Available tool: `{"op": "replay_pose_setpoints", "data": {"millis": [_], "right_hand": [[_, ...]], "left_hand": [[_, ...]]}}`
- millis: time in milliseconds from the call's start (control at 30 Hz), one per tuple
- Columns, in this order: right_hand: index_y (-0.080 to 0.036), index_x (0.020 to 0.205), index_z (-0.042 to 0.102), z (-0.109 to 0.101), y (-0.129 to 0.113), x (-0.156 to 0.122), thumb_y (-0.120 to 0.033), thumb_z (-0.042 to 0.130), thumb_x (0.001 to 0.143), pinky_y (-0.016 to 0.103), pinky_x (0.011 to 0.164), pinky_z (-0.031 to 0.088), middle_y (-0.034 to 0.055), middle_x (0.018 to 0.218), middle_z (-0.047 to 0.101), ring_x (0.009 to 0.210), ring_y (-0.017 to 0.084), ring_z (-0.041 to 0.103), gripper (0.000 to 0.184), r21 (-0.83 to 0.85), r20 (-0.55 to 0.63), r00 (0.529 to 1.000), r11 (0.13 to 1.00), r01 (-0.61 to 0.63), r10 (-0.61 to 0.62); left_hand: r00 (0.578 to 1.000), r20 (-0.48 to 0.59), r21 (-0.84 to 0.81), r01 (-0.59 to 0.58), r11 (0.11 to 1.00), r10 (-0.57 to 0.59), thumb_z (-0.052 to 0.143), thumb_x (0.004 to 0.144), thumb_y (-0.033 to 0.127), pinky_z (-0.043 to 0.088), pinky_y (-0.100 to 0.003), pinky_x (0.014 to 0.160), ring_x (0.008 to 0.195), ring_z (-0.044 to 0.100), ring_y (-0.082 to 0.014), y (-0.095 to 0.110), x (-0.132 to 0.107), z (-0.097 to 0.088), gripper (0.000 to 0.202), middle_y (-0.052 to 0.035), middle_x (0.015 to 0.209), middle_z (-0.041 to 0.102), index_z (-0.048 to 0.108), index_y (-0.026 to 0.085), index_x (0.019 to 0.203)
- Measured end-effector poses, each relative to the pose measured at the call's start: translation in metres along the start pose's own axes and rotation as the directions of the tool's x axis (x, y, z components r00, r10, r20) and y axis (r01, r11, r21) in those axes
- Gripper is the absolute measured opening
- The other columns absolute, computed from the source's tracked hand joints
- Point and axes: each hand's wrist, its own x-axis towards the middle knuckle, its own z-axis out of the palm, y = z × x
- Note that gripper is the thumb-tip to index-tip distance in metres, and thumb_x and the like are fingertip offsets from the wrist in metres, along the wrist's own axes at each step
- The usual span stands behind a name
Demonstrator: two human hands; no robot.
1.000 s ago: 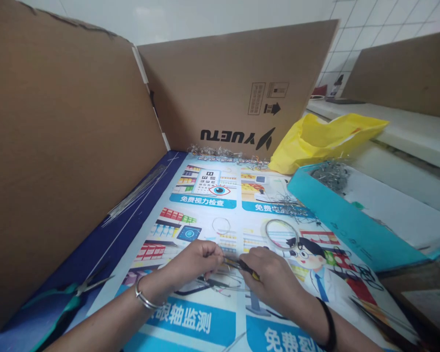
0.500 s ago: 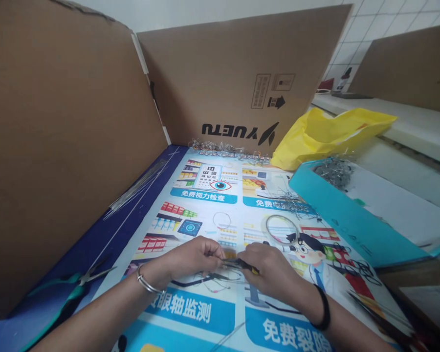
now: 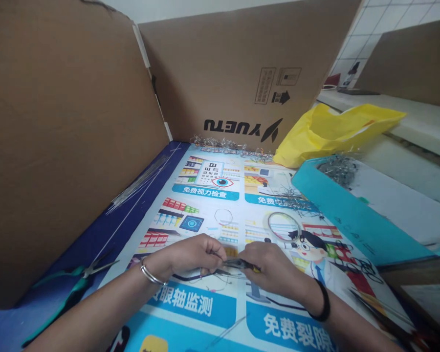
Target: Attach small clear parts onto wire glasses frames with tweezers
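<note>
Over the printed mat [image 3: 190,328], my right hand [image 3: 275,266] is closed around small pliers [image 3: 236,263] with dark jaws and a bit of yellow on the handle. The jaws point left and meet the fingertips of my left hand [image 3: 200,255], which pinches a thin wire [image 3: 220,275]; most of it is hidden by the fingers. Fine strands with a small pink bit lie on the mat just below both hands. Beyond the hands rest a thin wire ring [image 3: 223,216] and a larger coil of pale wire [image 3: 267,227].
Teal-handled pliers [image 3: 81,282] lie open at left, beside a bundle of straight wires [image 3: 135,187]. Another dark tool [image 3: 379,315] is at lower right. A turquoise box [image 3: 337,220] holds tangled wire, with a yellow bag [image 3: 326,132] behind. Cardboard panels [image 3: 212,73] wall the back and left.
The camera view has shifted slightly. Both hands stay together at the same spot, with the pliers' jaws still at the left fingertips.
</note>
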Motion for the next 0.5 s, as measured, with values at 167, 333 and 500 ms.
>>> {"op": "replay_pose_setpoints", "data": {"millis": [167,333,500], "right_hand": [[-0.02,0.081,0.064,0.0002,-0.0003,0.0008,-0.019,0.048,0.083,0.022,0.064,0.035,0.0015,0.075,0.065,0.073,0.014,0.058,0.016,0.012,0.015,1.0,1.0,0.015,-0.015],[-0.021,0.085,0.065,0.0025,0.0,0.0013,-0.02,0.048,0.083,0.022,0.065,0.036,0.0018,0.076,0.066,0.074,0.014,0.059,0.017,0.045,0.03,0.999,0.999,0.011,-0.012],[-0.021,0.088,0.066,0.0045,-0.0001,0.0003,-0.022,0.046,0.085,0.022,0.066,0.037,0.0024,0.079,0.067,0.076,0.015,0.06,0.02,0.075,0.032,0.999,0.997,0.003,-0.006]], "left_hand": [[0.999,0.045,-0.041,0.006,0.999,-0.004,0.062,0.066,0.016,0.027,-0.02,0.041,0.041,0.04,-0.0051,0.001,-0.0006,-0.001,0.007,0.005,0.05,0.05,0.064,0.013,0.073],[0.999,0.048,-0.044,0.013,0.999,-0.011,0.062,0.066,0.016,0.029,-0.019,0.041,0.041,0.041,-0.0054,0.003,-0.001,-0.0005,0.007,0.0045,0.05,0.051,0.064,0.013,0.072],[0.999,0.038,-0.032,0.01,0.999,-0.009,0.061,0.065,0.015,0.027,-0.02,0.041,0.04,0.039,-0.0055,0.0033,-0.0022,0.0002,0.007,0.0043,0.049,0.05,0.065,0.013,0.071]]}}
